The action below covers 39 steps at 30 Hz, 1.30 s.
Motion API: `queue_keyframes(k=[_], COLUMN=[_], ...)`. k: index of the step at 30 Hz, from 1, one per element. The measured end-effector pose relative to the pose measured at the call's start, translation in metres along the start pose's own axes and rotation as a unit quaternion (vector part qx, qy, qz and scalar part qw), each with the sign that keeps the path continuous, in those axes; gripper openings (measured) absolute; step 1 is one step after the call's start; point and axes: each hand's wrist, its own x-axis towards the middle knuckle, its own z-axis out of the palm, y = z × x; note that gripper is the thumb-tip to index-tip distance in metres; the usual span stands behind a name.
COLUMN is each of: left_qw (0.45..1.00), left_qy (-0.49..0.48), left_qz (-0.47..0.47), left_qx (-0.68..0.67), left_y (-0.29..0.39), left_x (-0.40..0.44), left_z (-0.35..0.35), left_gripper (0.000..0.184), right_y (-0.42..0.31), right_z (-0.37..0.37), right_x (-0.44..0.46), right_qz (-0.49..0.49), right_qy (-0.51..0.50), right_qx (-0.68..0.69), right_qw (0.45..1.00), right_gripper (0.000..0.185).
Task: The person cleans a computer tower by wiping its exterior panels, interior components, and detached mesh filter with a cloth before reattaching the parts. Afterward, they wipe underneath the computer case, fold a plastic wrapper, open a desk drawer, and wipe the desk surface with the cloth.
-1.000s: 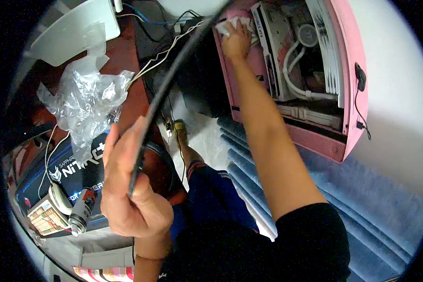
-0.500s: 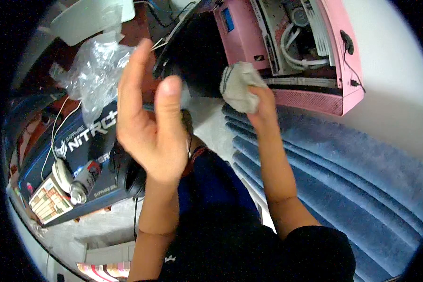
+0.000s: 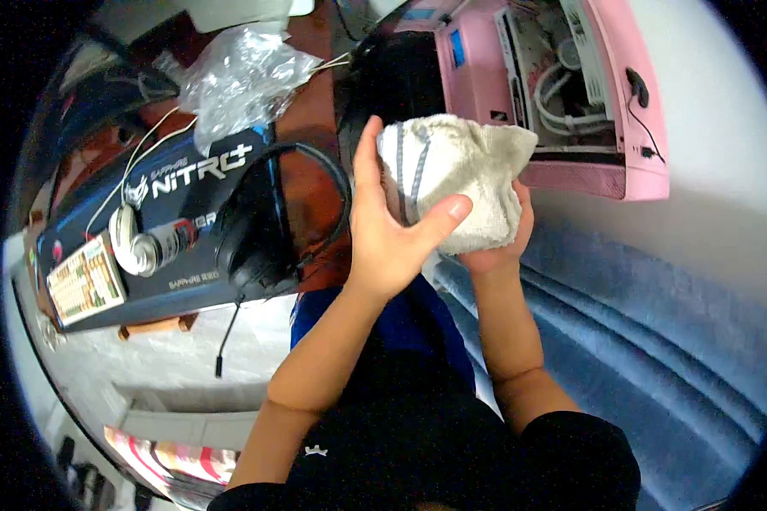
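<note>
A cream cloth (image 3: 473,179) with grey-blue stripes is held folded between my two hands, in front of my chest. My left hand (image 3: 392,230) grips its left side, with the thumb pressed over the front and the fingers behind. From below and the right, my right hand (image 3: 507,238) holds the cloth, its fingers partly hidden by the fabric. Just beyond the cloth lies a pink computer case (image 3: 648,170) with its side uncovered, showing white tubes (image 3: 554,111) and a round pump block inside.
Left of me, a black NITRO+ box (image 3: 179,187) carries a black headset (image 3: 256,238), a spray can (image 3: 166,247) and a small keyboard (image 3: 85,281). Crumpled clear plastic (image 3: 243,81) lies behind it on the brown table (image 3: 315,111). A blue padded surface (image 3: 605,289) spreads at the right.
My left hand has moved right and taken hold of the cloth, which was in my right hand alone. The cloth has come closer to me and is spread wider.
</note>
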Motion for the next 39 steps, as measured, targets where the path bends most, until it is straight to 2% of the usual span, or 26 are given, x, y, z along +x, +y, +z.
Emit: queue_keyframes(k=[1,3,4,6,7,9,10,11,13,16,17,19,22,23,27,29,30,31,33,34,37,39], left_qw=[1.000,0.981,0.983,0.970,0.959,0.948,0.937,0.923,0.892,0.878,0.878,0.871,0.823,0.820,0.829,0.897,0.917,0.941,0.933,0.959,0.984,0.979], left_qy=[0.020,-0.020,0.022,0.117,0.161,0.228,0.259,0.294,0.377,0.404,0.418,0.420,0.462,0.457,0.388,0.399,0.386,0.337,0.267,0.147,0.003,-0.005], left_qz=[-0.014,-0.140,-0.123,-0.156,-0.178,-0.153,-0.158,-0.167,-0.174,-0.192,-0.165,-0.177,-0.212,-0.200,-0.113,-0.044,-0.074,-0.016,0.132,0.036,-0.018,-0.022], left_qx=[-0.016,-0.133,-0.137,-0.144,-0.150,-0.159,-0.174,-0.186,-0.179,-0.171,-0.166,-0.185,-0.253,-0.279,-0.387,-0.186,-0.066,-0.024,0.203,0.238,0.176,0.201], left_y=[-0.007,-0.011,-0.022,-0.049,-0.061,-0.084,-0.107,-0.130,-0.171,-0.239,-0.255,-0.277,-0.303,-0.312,-0.309,-0.336,-0.310,-0.322,-0.327,-0.329,-0.326,-0.320], left_x=[0.000,-0.002,-0.006,-0.013,-0.018,-0.031,-0.037,-0.042,-0.044,-0.038,-0.030,-0.013,0.019,0.031,0.076,0.103,0.103,0.110,0.116,0.112,0.094,0.080], left_z=[0.001,0.001,0.007,0.014,0.017,0.025,0.023,0.024,0.027,0.022,0.024,0.024,0.032,0.032,0.047,0.061,0.069,0.076,0.073,0.072,0.066,0.066], left_gripper=[0.083,0.060,0.036,0.032,0.030,0.024,0.025,0.030,0.036,0.036,0.036,0.041,0.047,0.050,0.039,0.040,0.056,0.065,0.063,0.058,0.054,0.054], right_y=[-0.002,-0.006,-0.012,-0.021,-0.020,-0.039,-0.051,-0.063,-0.086,-0.117,-0.122,-0.138,-0.158,-0.162,-0.174,-0.178,-0.182,-0.186,-0.191,-0.194,-0.196,-0.200], right_z=[-0.005,-0.021,-0.030,-0.044,-0.038,-0.101,-0.113,-0.123,-0.171,-0.223,-0.232,-0.251,-0.276,-0.281,-0.288,-0.292,-0.299,-0.304,-0.309,-0.312,-0.308,-0.311], right_x=[0.002,0.002,0.001,0.003,0.002,-0.002,-0.011,-0.020,-0.045,-0.083,-0.092,-0.107,-0.117,-0.116,-0.110,-0.111,-0.113,-0.115,-0.114,-0.112,-0.104,-0.101], right_qz=[0.031,0.068,0.091,0.149,0.129,0.112,0.133,0.172,0.195,0.310,0.343,0.387,0.373,0.383,0.406,0.398,0.393,0.393,0.395,0.399,0.414,0.418], right_qy=[-0.004,-0.014,-0.012,-0.007,0.204,0.156,0.179,0.217,0.201,0.228,0.258,0.241,0.222,0.227,0.247,0.250,0.251,0.243,0.225,0.225,0.211,0.210], right_qx=[0.010,-0.032,-0.036,-0.079,-0.321,-0.459,-0.481,-0.552,-0.622,-0.630,-0.617,-0.611,-0.647,-0.650,-0.655,-0.657,-0.664,-0.666,-0.669,-0.670,-0.666,-0.661], right_qw=[0.999,0.997,0.995,0.986,0.916,0.867,0.848,0.787,0.731,0.675,0.660,0.647,0.627,0.615,0.588,0.590,0.584,0.585,0.588,0.584,0.583,0.586], right_gripper=[0.055,0.053,0.053,0.053,0.046,0.036,0.030,0.029,0.027,0.025,0.024,0.026,0.028,0.029,0.030,0.030,0.030,0.030,0.030,0.030,0.031,0.031])
